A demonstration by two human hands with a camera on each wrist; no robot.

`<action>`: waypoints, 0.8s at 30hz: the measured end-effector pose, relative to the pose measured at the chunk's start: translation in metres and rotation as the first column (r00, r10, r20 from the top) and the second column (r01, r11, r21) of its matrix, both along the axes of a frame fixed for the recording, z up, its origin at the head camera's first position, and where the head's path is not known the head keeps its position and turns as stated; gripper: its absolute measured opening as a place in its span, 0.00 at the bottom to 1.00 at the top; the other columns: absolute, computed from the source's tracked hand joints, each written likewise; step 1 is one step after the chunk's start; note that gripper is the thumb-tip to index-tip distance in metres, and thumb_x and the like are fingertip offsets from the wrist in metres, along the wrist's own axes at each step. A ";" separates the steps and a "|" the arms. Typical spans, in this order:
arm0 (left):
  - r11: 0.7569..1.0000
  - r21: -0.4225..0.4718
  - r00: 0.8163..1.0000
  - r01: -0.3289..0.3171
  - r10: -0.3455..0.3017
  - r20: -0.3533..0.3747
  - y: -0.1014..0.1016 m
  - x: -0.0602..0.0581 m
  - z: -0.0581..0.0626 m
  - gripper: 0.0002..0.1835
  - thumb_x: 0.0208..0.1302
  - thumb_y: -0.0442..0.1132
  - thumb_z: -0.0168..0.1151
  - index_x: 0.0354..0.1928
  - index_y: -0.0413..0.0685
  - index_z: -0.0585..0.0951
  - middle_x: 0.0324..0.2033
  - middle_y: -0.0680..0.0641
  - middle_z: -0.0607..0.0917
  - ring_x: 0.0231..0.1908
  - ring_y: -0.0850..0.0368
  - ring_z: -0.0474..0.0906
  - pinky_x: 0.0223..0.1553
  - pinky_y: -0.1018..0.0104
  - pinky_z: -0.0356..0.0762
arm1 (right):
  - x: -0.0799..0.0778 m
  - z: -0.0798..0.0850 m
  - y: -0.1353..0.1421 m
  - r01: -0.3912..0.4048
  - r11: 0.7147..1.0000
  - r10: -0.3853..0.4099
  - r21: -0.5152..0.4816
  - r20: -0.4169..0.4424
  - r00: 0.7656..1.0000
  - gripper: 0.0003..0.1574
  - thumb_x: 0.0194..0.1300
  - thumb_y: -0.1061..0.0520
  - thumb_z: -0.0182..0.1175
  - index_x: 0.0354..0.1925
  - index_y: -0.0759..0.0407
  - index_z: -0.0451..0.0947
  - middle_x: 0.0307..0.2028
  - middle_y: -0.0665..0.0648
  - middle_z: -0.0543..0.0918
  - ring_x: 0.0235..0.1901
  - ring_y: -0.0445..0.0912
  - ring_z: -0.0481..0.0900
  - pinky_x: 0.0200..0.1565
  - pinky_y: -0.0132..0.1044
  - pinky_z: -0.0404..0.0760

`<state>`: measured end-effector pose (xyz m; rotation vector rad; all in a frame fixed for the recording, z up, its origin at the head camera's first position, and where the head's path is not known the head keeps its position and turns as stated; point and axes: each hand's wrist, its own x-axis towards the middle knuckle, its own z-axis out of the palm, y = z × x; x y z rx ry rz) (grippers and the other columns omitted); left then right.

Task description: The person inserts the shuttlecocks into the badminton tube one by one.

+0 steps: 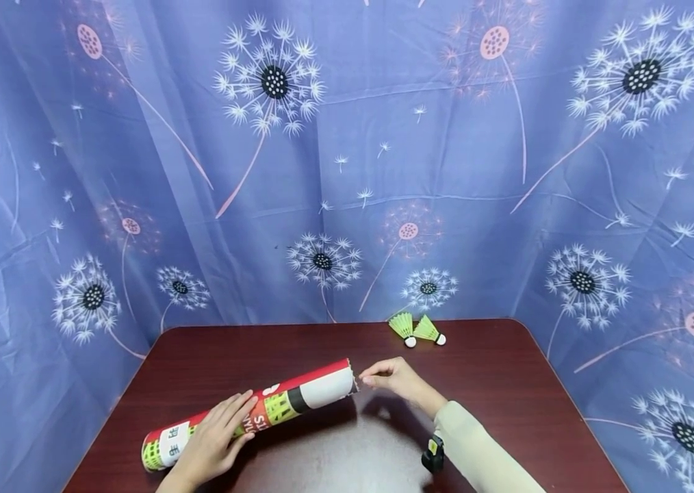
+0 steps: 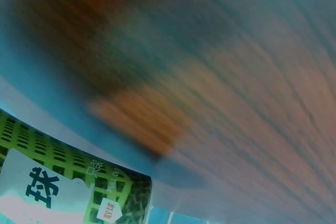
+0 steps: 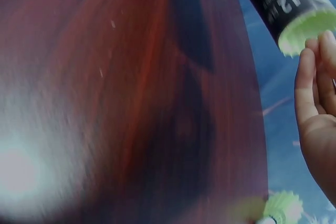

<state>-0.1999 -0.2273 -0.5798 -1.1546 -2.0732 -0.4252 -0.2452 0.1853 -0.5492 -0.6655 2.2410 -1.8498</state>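
A long cardboard shuttlecock tube (image 1: 282, 404), printed red, green, white and black, lies slanted in the head view with its right end raised. My left hand (image 1: 216, 431) grips it near its left end, fingers over the top and thumb on the near side. A green scalloped shuttlecock skirt (image 3: 295, 34) shows at the tube's mouth in the right wrist view. There my right hand (image 3: 320, 95) has thumb and forefinger pinched at the skirt's edge. In the left wrist view the tube's end (image 2: 113, 192) shows; the left hand is out of that frame.
Two green shuttlecocks with white heads, one on the left (image 1: 404, 330) and one on the right (image 1: 430, 331), lie at the back edge of the dark red-brown table (image 1: 482, 383). A blue dandelion-print curtain (image 1: 371, 171) hangs around the table's back and sides.
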 end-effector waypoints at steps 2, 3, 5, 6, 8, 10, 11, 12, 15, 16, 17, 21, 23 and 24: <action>1.000 -0.003 1.000 -0.006 0.006 0.004 -0.001 0.000 0.000 0.29 0.72 0.52 0.49 0.60 0.33 0.74 0.58 0.36 0.77 0.51 0.37 0.76 0.71 0.63 0.52 | -0.005 0.001 0.009 0.033 0.999 -0.033 0.011 -0.019 0.999 0.15 0.63 0.63 0.62 0.43 0.76 0.81 0.35 0.68 0.85 0.32 0.43 0.83 0.41 0.53 0.84; 1.000 -0.005 1.000 -0.008 0.008 0.003 -0.001 0.000 0.000 0.29 0.72 0.52 0.49 0.60 0.33 0.74 0.59 0.36 0.76 0.51 0.37 0.75 0.71 0.64 0.52 | -0.007 0.002 0.014 0.053 0.998 -0.052 0.015 -0.036 0.998 0.15 0.64 0.64 0.62 0.44 0.77 0.80 0.36 0.70 0.84 0.32 0.43 0.83 0.41 0.53 0.84; 1.000 -0.009 1.000 -0.012 0.012 0.000 -0.002 -0.001 0.000 0.29 0.72 0.53 0.49 0.60 0.33 0.74 0.59 0.37 0.76 0.51 0.38 0.75 0.71 0.64 0.52 | -0.013 0.004 0.026 0.099 0.995 -0.098 0.018 -0.061 0.993 0.16 0.64 0.65 0.60 0.46 0.79 0.78 0.37 0.74 0.83 0.32 0.42 0.83 0.41 0.54 0.83; 1.000 -0.009 1.000 -0.013 0.013 -0.001 -0.003 -0.001 -0.001 0.29 0.72 0.53 0.49 0.60 0.33 0.74 0.59 0.37 0.76 0.51 0.38 0.75 0.71 0.64 0.52 | -0.017 0.006 0.032 0.132 0.991 -0.131 0.021 -0.068 0.989 0.16 0.65 0.66 0.60 0.46 0.79 0.78 0.38 0.75 0.82 0.32 0.41 0.83 0.42 0.55 0.82; 1.000 -0.011 1.000 -0.015 0.015 -0.002 -0.003 -0.002 -0.001 0.30 0.72 0.53 0.49 0.60 0.33 0.74 0.59 0.37 0.76 0.51 0.38 0.75 0.71 0.64 0.52 | -0.024 0.008 0.044 0.210 0.977 -0.207 0.035 -0.075 0.976 0.16 0.65 0.66 0.59 0.47 0.79 0.77 0.39 0.75 0.82 0.33 0.40 0.83 0.43 0.54 0.82; 1.000 -0.010 1.000 -0.017 0.017 0.000 -0.003 -0.003 -0.002 0.30 0.72 0.53 0.49 0.61 0.33 0.74 0.59 0.37 0.76 0.52 0.38 0.75 0.71 0.63 0.52 | -0.032 0.009 0.056 0.287 0.956 -0.281 0.065 -0.091 0.955 0.16 0.66 0.66 0.59 0.48 0.79 0.77 0.41 0.74 0.82 0.35 0.45 0.84 0.44 0.53 0.83; 1.000 -0.010 1.000 -0.018 0.018 0.002 -0.003 -0.003 -0.002 0.30 0.72 0.53 0.49 0.61 0.33 0.74 0.59 0.37 0.76 0.52 0.38 0.75 0.71 0.63 0.52 | -0.036 0.010 0.062 0.324 0.943 -0.316 0.081 -0.092 0.944 0.16 0.66 0.66 0.58 0.48 0.78 0.77 0.42 0.73 0.82 0.37 0.49 0.84 0.44 0.52 0.83; 1.000 -0.011 1.000 -0.020 0.020 0.005 -0.003 -0.004 -0.002 0.30 0.72 0.53 0.48 0.61 0.34 0.74 0.60 0.37 0.76 0.52 0.38 0.75 0.71 0.64 0.52 | -0.039 0.010 0.067 0.360 0.926 -0.350 0.111 -0.098 0.932 0.16 0.66 0.66 0.58 0.48 0.77 0.78 0.44 0.72 0.82 0.39 0.51 0.84 0.44 0.51 0.83; 1.000 -0.014 1.000 -0.022 0.022 0.014 -0.004 -0.003 -0.003 0.30 0.72 0.53 0.49 0.61 0.34 0.74 0.60 0.37 0.75 0.52 0.38 0.74 0.71 0.64 0.51 | -0.048 0.008 0.080 0.423 0.882 -0.400 0.209 -0.145 0.905 0.17 0.66 0.67 0.58 0.52 0.74 0.77 0.49 0.71 0.81 0.46 0.60 0.80 0.43 0.49 0.83; 1.000 -0.017 1.000 -0.024 0.025 0.018 -0.004 -0.003 -0.004 0.30 0.72 0.53 0.49 0.61 0.34 0.74 0.60 0.37 0.75 0.53 0.38 0.74 0.71 0.64 0.51 | -0.051 0.008 0.084 0.432 0.869 -0.400 0.242 -0.169 0.901 0.18 0.66 0.67 0.57 0.53 0.74 0.76 0.51 0.71 0.79 0.47 0.62 0.79 0.43 0.49 0.83; 0.999 -0.019 0.999 -0.026 0.027 0.022 -0.004 -0.002 -0.004 0.30 0.72 0.53 0.49 0.61 0.34 0.74 0.60 0.38 0.75 0.53 0.39 0.74 0.71 0.65 0.51 | -0.052 0.007 0.087 0.437 0.858 -0.401 0.270 -0.181 0.898 0.20 0.66 0.68 0.57 0.55 0.73 0.75 0.54 0.71 0.78 0.48 0.63 0.78 0.43 0.50 0.82; 0.999 -0.021 0.999 -0.031 0.031 0.034 -0.004 -0.002 -0.005 0.29 0.72 0.53 0.49 0.61 0.34 0.74 0.61 0.38 0.75 0.53 0.39 0.74 0.71 0.65 0.50 | -0.060 0.003 0.093 0.432 0.816 -0.333 0.384 -0.300 0.894 0.25 0.63 0.69 0.58 0.59 0.73 0.72 0.59 0.74 0.72 0.51 0.67 0.75 0.47 0.56 0.79; 0.999 -0.020 0.999 -0.029 0.030 0.033 -0.004 -0.003 -0.005 0.29 0.72 0.53 0.50 0.62 0.34 0.74 0.61 0.38 0.75 0.52 0.38 0.75 0.71 0.65 0.50 | -0.064 0.003 0.094 0.435 0.783 -0.283 0.445 -0.368 0.886 0.27 0.61 0.70 0.59 0.60 0.73 0.71 0.59 0.74 0.71 0.53 0.67 0.72 0.51 0.59 0.75; 0.999 -0.020 0.999 -0.028 0.028 0.030 -0.004 -0.004 -0.005 0.29 0.72 0.53 0.50 0.61 0.34 0.74 0.61 0.38 0.75 0.52 0.38 0.75 0.71 0.65 0.50 | -0.065 0.003 0.094 0.443 0.762 -0.257 0.472 -0.406 0.877 0.28 0.60 0.71 0.60 0.59 0.73 0.72 0.59 0.73 0.72 0.54 0.67 0.71 0.53 0.60 0.73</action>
